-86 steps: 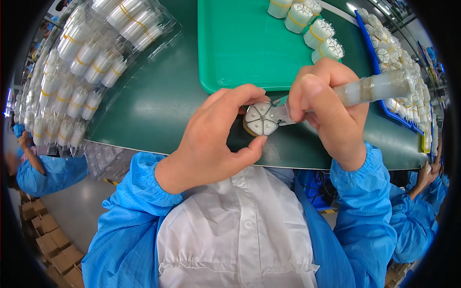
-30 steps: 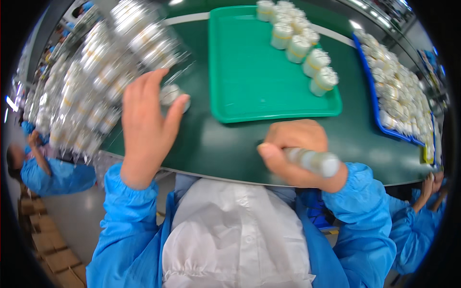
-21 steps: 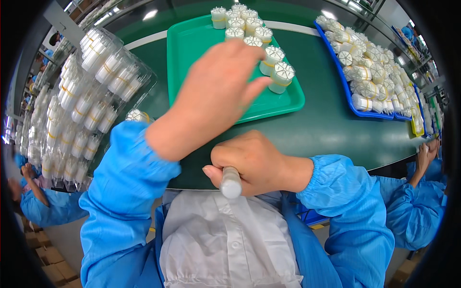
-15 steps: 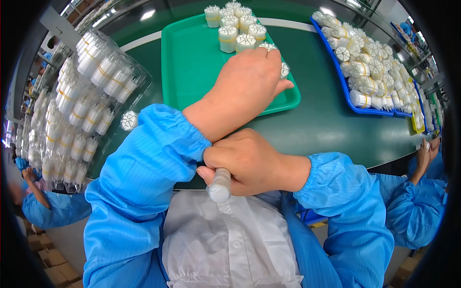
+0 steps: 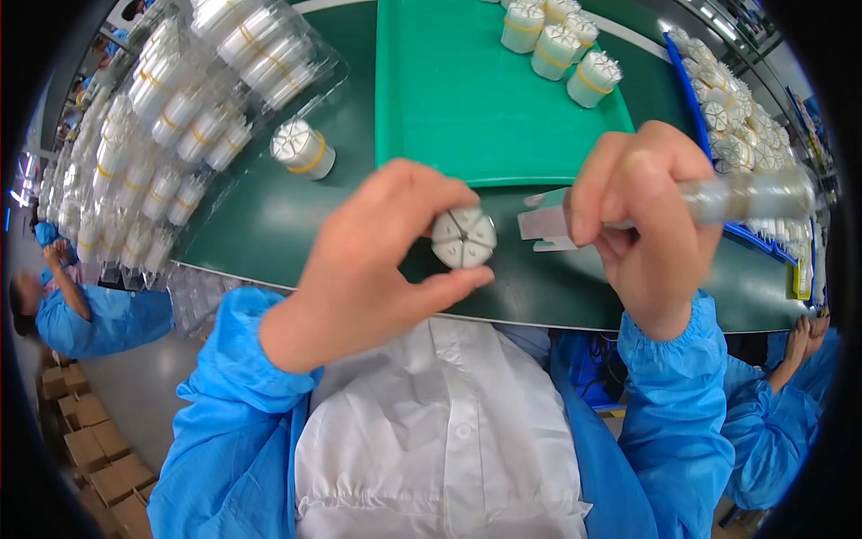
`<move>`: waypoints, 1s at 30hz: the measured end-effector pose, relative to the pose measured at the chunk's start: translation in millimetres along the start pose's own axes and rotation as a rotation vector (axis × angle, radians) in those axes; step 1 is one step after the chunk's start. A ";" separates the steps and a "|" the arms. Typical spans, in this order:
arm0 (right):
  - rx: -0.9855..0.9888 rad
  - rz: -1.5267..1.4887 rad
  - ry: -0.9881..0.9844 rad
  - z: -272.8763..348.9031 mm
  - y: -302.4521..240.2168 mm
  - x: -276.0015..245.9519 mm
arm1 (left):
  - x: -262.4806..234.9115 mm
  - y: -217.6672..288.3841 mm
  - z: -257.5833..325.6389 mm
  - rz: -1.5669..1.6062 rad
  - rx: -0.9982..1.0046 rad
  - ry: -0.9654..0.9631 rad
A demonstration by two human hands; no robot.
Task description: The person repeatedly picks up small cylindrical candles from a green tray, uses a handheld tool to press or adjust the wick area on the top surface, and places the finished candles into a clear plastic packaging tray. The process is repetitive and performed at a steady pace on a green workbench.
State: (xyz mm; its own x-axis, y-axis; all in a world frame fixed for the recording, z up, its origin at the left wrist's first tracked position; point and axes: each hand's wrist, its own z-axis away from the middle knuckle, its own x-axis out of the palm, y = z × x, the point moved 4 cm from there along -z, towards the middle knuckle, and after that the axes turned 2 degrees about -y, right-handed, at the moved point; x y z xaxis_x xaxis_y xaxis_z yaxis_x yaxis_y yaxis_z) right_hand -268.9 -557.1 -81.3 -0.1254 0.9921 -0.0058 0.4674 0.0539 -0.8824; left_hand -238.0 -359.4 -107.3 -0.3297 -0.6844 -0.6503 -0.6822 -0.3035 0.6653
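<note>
My left hand [image 5: 368, 260] grips a round white bundle [image 5: 463, 238] between thumb and fingers, its end split into wedge-shaped segments facing up. To its right, my right hand [image 5: 646, 211] is closed around a hand tool. The tool's thick handle [image 5: 754, 196], wrapped in clear tape, points right; a pale flat pronged end [image 5: 546, 225] points left toward the bundle, with a gap between them. Just beyond both hands lies a green tray [image 5: 485, 135]. Several similar bundles [image 5: 557, 52] with yellow bands stand at its far right.
One banded bundle [image 5: 303, 148] stands on the dark green table [image 5: 242, 229], left of the tray. Farther left are stacked clear plastic packs [image 5: 202, 135] of white cylinders. A blue bin [image 5: 687, 81] heaped with bundles is at the right. Co-workers' arms [image 5: 790, 350] show at both sides.
My left hand has come back from the tray, now with a bundle in it. My right hand has moved right, turning the tool sideways. The view has shifted, so the tray appears higher and farther right.
</note>
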 end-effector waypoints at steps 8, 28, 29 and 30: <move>0.214 -0.077 0.051 1.4 19.4 20.1 | 16.1 -14.7 13.6 0.013 0.065 0.113; 0.115 0.113 -0.047 0.8 21.5 18.5 | 22.0 -17.1 14.9 0.164 0.107 0.105; 0.118 0.108 -0.043 1.5 23.0 19.3 | 19.1 -15.2 12.5 0.120 0.120 0.085; 0.115 0.081 -0.032 2.8 25.2 20.4 | 18.0 -14.1 10.9 0.076 0.132 0.065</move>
State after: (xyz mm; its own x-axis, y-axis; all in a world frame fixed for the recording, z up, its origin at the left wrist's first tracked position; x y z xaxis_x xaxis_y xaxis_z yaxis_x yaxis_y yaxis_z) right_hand -262.2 -535.8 -105.0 -0.1205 0.9884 -0.0923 0.3742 -0.0409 -0.9264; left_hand -241.4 -360.2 -132.4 -0.3433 -0.7450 -0.5719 -0.7383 -0.1624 0.6547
